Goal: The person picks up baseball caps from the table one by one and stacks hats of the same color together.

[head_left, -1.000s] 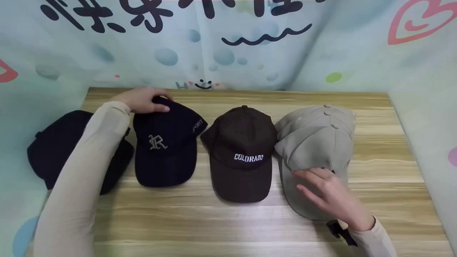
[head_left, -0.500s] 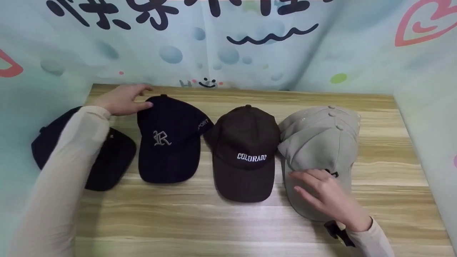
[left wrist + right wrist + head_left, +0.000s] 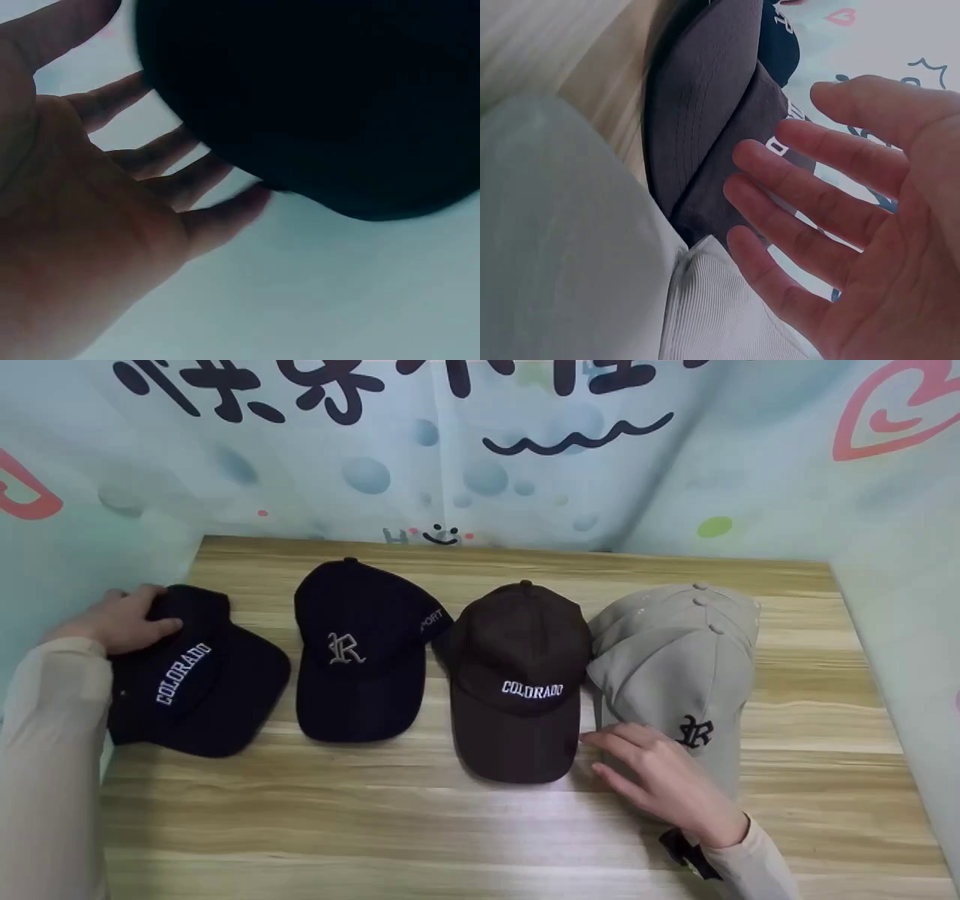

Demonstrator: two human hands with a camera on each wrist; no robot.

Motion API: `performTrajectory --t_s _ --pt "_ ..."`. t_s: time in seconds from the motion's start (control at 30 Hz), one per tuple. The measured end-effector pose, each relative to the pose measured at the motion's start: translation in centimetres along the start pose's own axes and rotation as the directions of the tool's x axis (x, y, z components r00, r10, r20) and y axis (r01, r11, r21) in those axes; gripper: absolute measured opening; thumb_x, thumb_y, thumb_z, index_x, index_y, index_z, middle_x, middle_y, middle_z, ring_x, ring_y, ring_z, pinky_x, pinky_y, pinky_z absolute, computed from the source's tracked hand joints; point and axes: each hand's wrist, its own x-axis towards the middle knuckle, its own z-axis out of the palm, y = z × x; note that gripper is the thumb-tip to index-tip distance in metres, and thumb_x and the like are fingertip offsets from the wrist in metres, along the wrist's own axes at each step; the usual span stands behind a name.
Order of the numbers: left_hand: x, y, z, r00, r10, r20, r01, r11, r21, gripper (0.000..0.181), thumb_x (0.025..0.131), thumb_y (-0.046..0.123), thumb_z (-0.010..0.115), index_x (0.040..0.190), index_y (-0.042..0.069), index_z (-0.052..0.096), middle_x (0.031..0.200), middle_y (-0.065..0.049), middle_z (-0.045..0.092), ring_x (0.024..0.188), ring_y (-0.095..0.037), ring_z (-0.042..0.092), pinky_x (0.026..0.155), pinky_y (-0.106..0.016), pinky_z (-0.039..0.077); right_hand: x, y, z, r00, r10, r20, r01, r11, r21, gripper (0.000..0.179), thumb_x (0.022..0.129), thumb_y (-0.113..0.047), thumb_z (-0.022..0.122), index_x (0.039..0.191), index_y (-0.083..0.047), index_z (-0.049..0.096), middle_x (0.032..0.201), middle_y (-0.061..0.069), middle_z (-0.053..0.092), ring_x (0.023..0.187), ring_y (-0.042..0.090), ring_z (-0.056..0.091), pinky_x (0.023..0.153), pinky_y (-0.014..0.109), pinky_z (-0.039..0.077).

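Observation:
At the far left, my left hand [image 3: 127, 622] lies at the crown of a black cap [image 3: 217, 720] lettered COLORADO. In the left wrist view, its fingers reach loosely past the edge of the dark cap [image 3: 315, 97], which hides their tips; palm and cap stand apart. My right hand [image 3: 667, 780] hovers over the brim of the front grey cap [image 3: 667, 675], fingers extended toward the brown COLORADO cap [image 3: 517, 742]. In the right wrist view, the spread fingers [image 3: 810, 180] hold nothing, with the brown cap [image 3: 705, 120] behind them.
A navy cap [image 3: 360, 697] with an R emblem sits between the black and brown caps. More grey caps [image 3: 645, 604] are nested behind the front one. A printed cloth [image 3: 480, 502] walls the wooden table [image 3: 375, 825] at the back and sides.
My left hand has left the navy cap and moved left to the black cap, uncovering its lettering. My right hand has shifted slightly left, uncovering the grey cap's R emblem.

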Motion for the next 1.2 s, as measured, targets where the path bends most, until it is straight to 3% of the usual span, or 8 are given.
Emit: performTrajectory --t_s 0.17,0.4,0.67,0.8,0.93,1.03,1.13,1.2 --pt "0.0 -1.9 0.7 0.998 -0.055 -0.001 0.055 0.998 -0.032 0.093 0.098 0.053 0.037 0.139 -0.023 0.004 0.128 -0.053 0.015 0.119 -0.065 0.017 0.099 -0.069 0.019 0.0 -0.1 0.1 1.0 -0.004 0.008 0.004 1.0 0.001 0.034 0.082 -0.011 0.074 0.115 -0.008 0.067 0.108 0.0 0.065 0.097 0.019 0.062 0.083 0.036 0.05" --pt "-1.2 -2.5 0.8 0.991 -0.129 0.031 0.131 0.99 -0.056 0.107 0.094 0.066 0.031 0.136 -0.027 -0.003 0.131 -0.055 0.01 0.116 -0.067 0.021 0.098 -0.069 0.022 -0.2 -0.2 0.2 1.0 0.003 0.013 -0.003 1.0 0.001 0.033 0.083 -0.013 0.073 0.116 -0.008 0.067 0.108 0.0 0.066 0.096 0.019 0.062 0.082 0.036 0.05" --pt "-2.4 -2.0 0.7 0.999 -0.041 0.024 0.045 0.969 -0.244 0.081 0.1 0.037 0.039 0.145 -0.016 -0.004 0.133 -0.048 0.02 0.116 -0.057 0.034 0.091 -0.061 0.038 0.1 -0.2 0.3 1.0 -0.01 0.016 0.01 1.0 0.005 0.034 0.082 -0.012 0.074 0.115 -0.007 0.068 0.108 0.001 0.066 0.096 0.019 0.062 0.081 0.037 0.05" --pt "-2.0 -3.7 0.8 0.999 -0.018 -0.042 0.003 0.944 -0.331 0.077 0.1 0.03 0.044 0.151 -0.003 -0.003 0.13 -0.042 0.025 0.106 -0.05 0.043 0.079 -0.048 0.046 0.3 -0.2 0.4 1.0 -0.001 0.029 0.001 1.0 0.012 0.033 0.083 -0.014 0.073 0.116 -0.008 0.067 0.109 0.001 0.065 0.096 0.019 0.062 0.081 0.037 0.05" --pt "-1.9 -4.9 0.9 0.985 -0.023 -0.172 -0.037 0.941 -0.337 0.076 0.098 0.034 0.054 0.152 -0.001 0.014 0.119 -0.027 0.047 0.093 -0.023 0.058 0.075 -0.031 0.046 0.5 -0.3 0.5 0.999 0.02 0.043 -0.021 1.0 0.015 0.033 0.085 -0.015 0.072 0.117 -0.009 0.067 0.11 0.001 0.065 0.097 0.018 0.061 0.081 0.037 0.05" --pt "-2.8 -4.0 0.4 0.973 -0.029 -0.231 -0.064 0.921 -0.385 0.071 0.096 0.032 0.061 0.145 -0.008 0.028 0.101 0.001 0.064 0.078 0.0 0.06 0.069 -0.019 0.047 0.8 -0.4 0.5 0.998 0.03 0.047 -0.031 0.999 0.017 0.035 0.084 -0.014 0.073 0.118 -0.01 0.067 0.109 0.0 0.064 0.097 0.017 0.061 0.081 0.036 0.05" --pt "-3.5 -2.9 -0.3 0.969 -0.009 -0.247 -0.102 0.897 -0.431 0.058 0.095 0.029 0.064 0.133 -0.008 0.04 0.086 0.021 0.062 0.074 0.003 0.061 0.066 -0.016 0.048 1.1 -0.4 0.5 0.998 0.035 0.054 -0.036 0.999 0.012 0.035 0.084 -0.014 0.074 0.118 -0.011 0.067 0.109 0.0 0.065 0.098 0.017 0.061 0.081 0.036 0.05" --pt "-4.0 -2.1 -0.7 0.968 0.023 -0.249 -0.13 0.896 -0.424 0.045 0.095 0.026 0.063 0.125 -0.003 0.047 0.084 0.023 0.062 0.075 0.001 0.062 0.066 -0.018 0.048 1.2 -0.4 0.4 0.998 0.037 0.06 -0.037 0.999 0.006 0.034 0.084 -0.016 0.074 0.118 -0.011 0.067 0.109 0.0 0.065 0.098 0.017 0.062 0.081 0.036 0.05"
